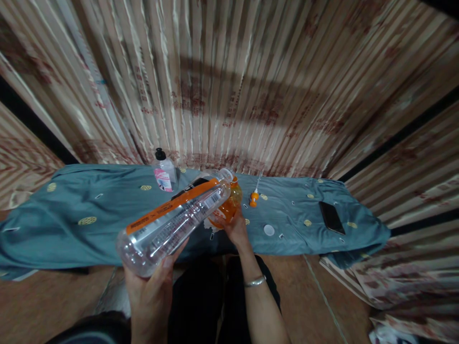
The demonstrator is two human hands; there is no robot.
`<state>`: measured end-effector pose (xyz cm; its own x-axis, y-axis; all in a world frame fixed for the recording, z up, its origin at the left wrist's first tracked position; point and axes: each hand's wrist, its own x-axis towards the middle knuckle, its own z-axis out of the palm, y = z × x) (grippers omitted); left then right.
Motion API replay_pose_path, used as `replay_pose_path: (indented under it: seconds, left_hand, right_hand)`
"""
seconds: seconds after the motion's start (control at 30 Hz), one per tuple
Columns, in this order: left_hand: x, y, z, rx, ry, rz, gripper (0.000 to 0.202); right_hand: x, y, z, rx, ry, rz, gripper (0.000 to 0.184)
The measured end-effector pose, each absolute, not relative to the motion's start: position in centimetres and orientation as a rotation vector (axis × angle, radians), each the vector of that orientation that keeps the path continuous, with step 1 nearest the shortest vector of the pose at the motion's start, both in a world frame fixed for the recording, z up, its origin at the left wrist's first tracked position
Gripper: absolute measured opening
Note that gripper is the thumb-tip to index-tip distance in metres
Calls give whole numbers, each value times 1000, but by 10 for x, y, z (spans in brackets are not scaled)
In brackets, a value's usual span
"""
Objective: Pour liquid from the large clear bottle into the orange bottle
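My left hand [152, 286] is wrapped round the base of a large clear plastic bottle [175, 217] with an orange and silver label. That bottle is tilted, its uncapped neck up and to the right, close by the top of an orange see-through bottle [229, 210]. Whether the two necks touch I cannot tell. My right hand [236, 228], below a silver bangle, grips the orange bottle low on its side. Just to the right lies an orange pump top [254, 198] with a pale tube. A round white lid [268, 230] rests nearer to me.
Teal cloth [107, 205] covers the long, narrow surface. A clear bottle with a black cap and pink label [165, 174] stands at the back left. On the right lies a dark phone [331, 217]. Patterned curtains [229, 95] hang close behind and at both sides.
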<state>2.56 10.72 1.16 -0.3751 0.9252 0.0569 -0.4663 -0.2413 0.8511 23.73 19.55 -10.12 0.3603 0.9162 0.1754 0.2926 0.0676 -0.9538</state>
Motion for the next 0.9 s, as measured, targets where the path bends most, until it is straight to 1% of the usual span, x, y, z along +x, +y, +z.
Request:
replay_pose_path:
  seconds: [0.1, 0.23, 0.37, 0.43, 0.5, 0.7, 0.9]
  left_hand:
    - [25, 107, 12, 750, 956, 1783, 87]
    - [25, 109, 11, 788, 937, 1779, 82]
    - [24, 108, 10, 774, 941, 1805, 86]
    - [24, 108, 10, 771, 959, 1807, 84]
    - [24, 108, 12, 765, 988, 1796, 82]
    - [30, 108, 19, 712, 1004, 1824, 88]
    - [31, 109, 22, 728, 999, 1823, 83]
  right_hand:
    - [239, 196, -101, -1463, -1171, 684, 74]
    - [239, 196, -100, -1464, -1184, 686, 71]
    - [240, 197, -100, -1514, -1175, 672, 67]
    - [241, 198, -100, -1511, -1180, 669, 65]
    - [242, 198, -100, -1503, -1192, 672, 65]
    - [243, 198, -99, -1519, -1211, 661, 67]
    - [242, 198, -99, -1514, -1199, 668, 70]
